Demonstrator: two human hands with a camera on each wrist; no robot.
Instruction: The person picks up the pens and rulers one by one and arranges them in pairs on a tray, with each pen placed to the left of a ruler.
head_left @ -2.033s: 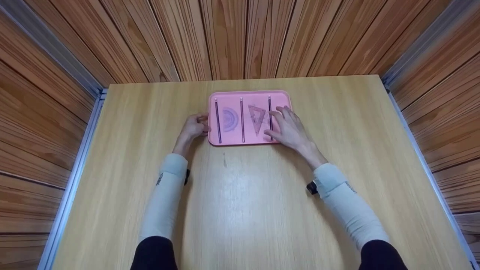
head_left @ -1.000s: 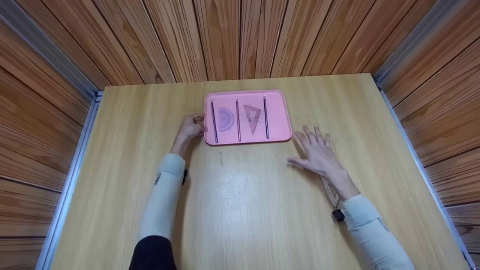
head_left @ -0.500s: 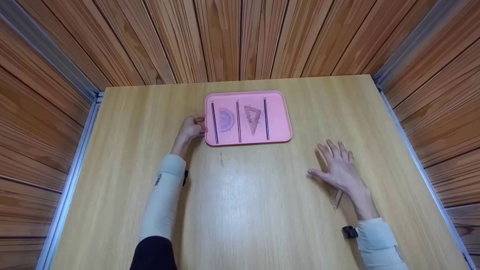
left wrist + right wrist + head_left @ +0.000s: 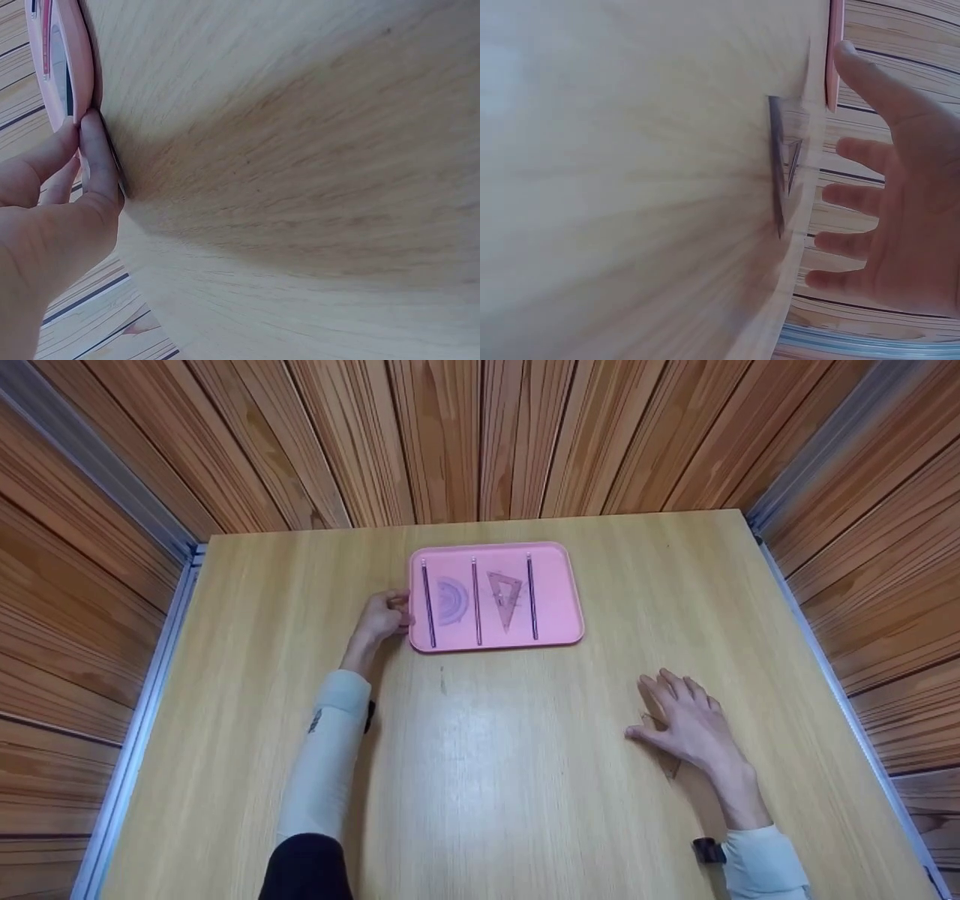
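The pink tray (image 4: 559, 600) lies toward the back of the table, with three pencils, a purple protractor (image 4: 452, 601) and a pinkish set square (image 4: 498, 600) on it. My left hand (image 4: 379, 616) pinches the tray's left rim; in the left wrist view the thumb shows at the rim's edge with the fingers against its outer side. A second, clear set square (image 4: 775, 161) lies on the table at the right. Over it my right hand (image 4: 691, 724) is spread, holding nothing and hiding most of it in the head view.
The three pencils stand roughly parallel, one at the left (image 4: 428, 604), one in the middle (image 4: 476, 601) and one at the right (image 4: 532, 596) of the tray. Wood-plank walls (image 4: 442, 442) rise behind and beside the table (image 4: 480, 780).
My right hand has left the tray's right pencil, moving right and toward me to the clear set square, fingers spread. My left hand stays at the tray's left rim.
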